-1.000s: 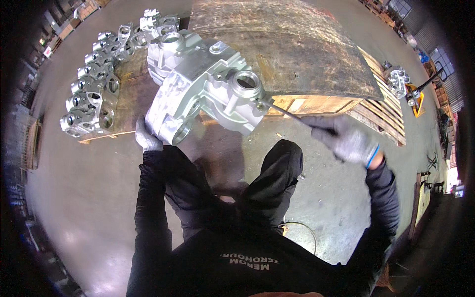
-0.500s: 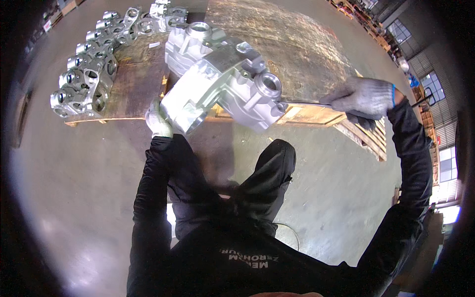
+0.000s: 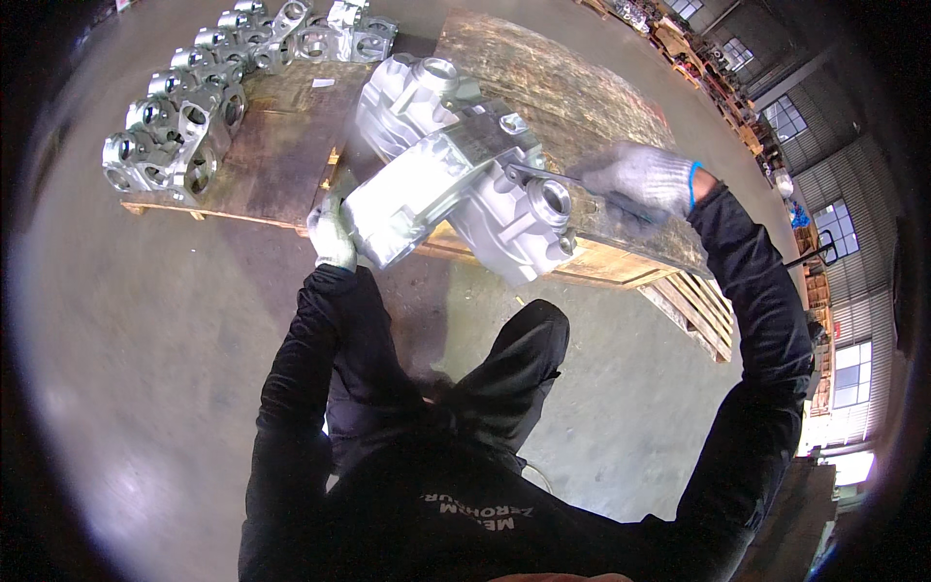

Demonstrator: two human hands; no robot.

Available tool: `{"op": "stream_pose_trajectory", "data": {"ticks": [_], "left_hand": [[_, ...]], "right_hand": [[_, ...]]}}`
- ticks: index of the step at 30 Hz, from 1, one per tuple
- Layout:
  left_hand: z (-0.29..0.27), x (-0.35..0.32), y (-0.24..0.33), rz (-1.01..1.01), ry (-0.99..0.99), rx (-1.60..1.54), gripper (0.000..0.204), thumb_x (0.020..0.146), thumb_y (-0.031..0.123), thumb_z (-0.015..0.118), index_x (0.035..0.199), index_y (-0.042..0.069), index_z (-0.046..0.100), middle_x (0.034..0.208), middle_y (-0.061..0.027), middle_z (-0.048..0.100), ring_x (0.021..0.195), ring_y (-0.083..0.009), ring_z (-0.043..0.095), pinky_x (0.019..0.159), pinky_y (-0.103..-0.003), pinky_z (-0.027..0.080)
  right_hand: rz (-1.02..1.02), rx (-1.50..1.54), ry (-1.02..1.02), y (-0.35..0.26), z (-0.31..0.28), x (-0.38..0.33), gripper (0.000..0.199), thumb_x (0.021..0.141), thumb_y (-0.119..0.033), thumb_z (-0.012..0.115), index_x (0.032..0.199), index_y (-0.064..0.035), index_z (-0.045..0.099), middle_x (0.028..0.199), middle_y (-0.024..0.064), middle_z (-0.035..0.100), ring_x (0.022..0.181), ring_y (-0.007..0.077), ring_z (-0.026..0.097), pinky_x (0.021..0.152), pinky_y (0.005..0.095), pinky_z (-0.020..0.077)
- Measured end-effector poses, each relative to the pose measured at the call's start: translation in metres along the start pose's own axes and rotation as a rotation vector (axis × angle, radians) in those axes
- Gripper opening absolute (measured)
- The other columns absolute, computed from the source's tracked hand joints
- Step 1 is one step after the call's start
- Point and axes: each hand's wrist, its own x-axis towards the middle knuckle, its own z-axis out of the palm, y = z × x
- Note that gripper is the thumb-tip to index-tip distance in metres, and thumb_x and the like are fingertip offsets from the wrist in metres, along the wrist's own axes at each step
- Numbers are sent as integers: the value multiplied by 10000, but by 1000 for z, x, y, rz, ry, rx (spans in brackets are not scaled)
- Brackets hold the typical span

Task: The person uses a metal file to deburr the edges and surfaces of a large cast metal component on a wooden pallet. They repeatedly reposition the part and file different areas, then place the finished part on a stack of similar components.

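large silver casting [image 3: 405, 199] sits over the near edge of the wooden surface [image 3: 281, 126], about midway between its near left and near right corners. lower end juts past that edge, toward the person. can't tell how much of its weight the surface carries. casting is tilted, with a bright flat face toward the lower left and a ringed opening toward the right.

left hand [image 3: 333, 236], in a pale glove, is at the casting's lower left end, touching it, near the near edge. fingers partly hidden by the metal; can't tell if they grip it or only press against it.

right hand [image 3: 642, 179], grey-white glove with blue cuff band [image 3: 695, 184], is over the right part of the surface. fingers closed on a thin dark tool [image 3: 549, 177]; hand a bit blurred. tool points left, tip at the casting just beside the ringed opening; contact can't be confirmed.

more silver castings [image 3: 167, 136] stand close together along the left edge, from the near left corner up to the far edge. small white piece [image 3: 323, 83] lies flat to the right of them. slatted pallet [image 3: 690, 308] at the near right corner, lower than the surface. grey floor [image 3: 194, 388] around; black trouser legs [image 3: 538, 335] below the near edge.
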Motion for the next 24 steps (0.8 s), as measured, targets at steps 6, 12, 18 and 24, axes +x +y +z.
{"op": "stream_pose_trajectory", "data": {"ticks": [6,12,18,24], "left_hand": [[2,-4,4,-61,-13,-31,265,989,259,704,820,58,672,762,23,624,644,-90,544,583,-277,435],[1,1,-3,-52,-18,-88,241,1006,246,677,851,62,697,764,33,630,644,-81,550,575,-275,430],[-6,5,-7,-45,-37,-69,264,953,267,749,981,18,668,909,-54,677,797,-168,634,719,-331,530],[-7,-1,-3,-115,-30,-42,261,954,255,745,1034,26,646,921,-44,662,807,-164,623,717,-334,528]], "right_hand": [[106,-235,49,-8,-17,-18,510,1020,-351,558,1477,-131,606,670,50,638,507,153,629,488,334,545],[-258,-976,125,-28,-15,8,364,906,-256,653,1229,-138,771,837,142,761,707,276,720,700,396,566],[-390,-1069,319,-72,-13,-11,304,786,-179,662,1038,-79,801,877,222,734,813,402,718,736,450,567],[-399,-899,606,-73,-23,6,435,895,-165,627,1315,-97,716,1004,192,775,874,282,760,825,376,588]]}}
